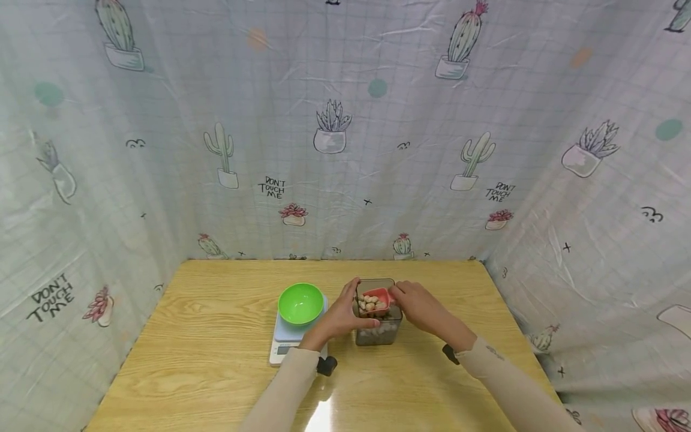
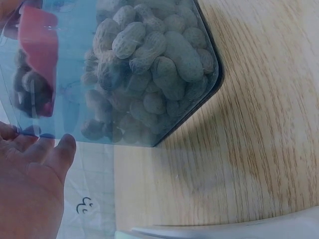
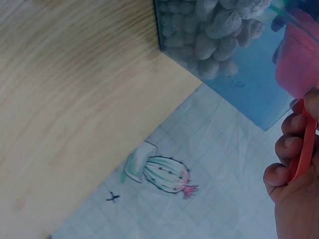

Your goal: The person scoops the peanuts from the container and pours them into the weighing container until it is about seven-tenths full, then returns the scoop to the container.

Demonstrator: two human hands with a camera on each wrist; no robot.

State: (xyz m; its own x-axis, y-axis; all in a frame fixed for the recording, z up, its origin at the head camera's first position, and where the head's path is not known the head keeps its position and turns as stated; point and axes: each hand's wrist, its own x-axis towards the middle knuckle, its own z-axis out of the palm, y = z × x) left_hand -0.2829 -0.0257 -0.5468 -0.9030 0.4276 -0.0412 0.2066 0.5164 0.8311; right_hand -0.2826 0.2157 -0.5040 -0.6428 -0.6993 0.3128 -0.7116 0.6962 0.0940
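Note:
A clear square container (image 1: 376, 337) stands upright on the table, its lower part filled with unshelled peanuts (image 2: 149, 64). My left hand (image 1: 341, 317) holds it by the upper left side, with the thumb along the near rim and the fingers toward the back. The right hand (image 1: 420, 305) grips the handle of a red scoop (image 1: 384, 294), fingers curled round it at the container's right rim. Several peanuts lie in the scoop, which sits within the container's mouth, above the pile. Through the clear wall the scoop (image 3: 298, 59) also shows in the right wrist view.
Left of the container, a green bowl (image 1: 300, 304) stands on a white kitchen scale (image 1: 283, 333) with a small display at its front. The wooden table (image 1: 216, 336) ends at a cactus-print curtain (image 1: 345, 180) behind and at both sides.

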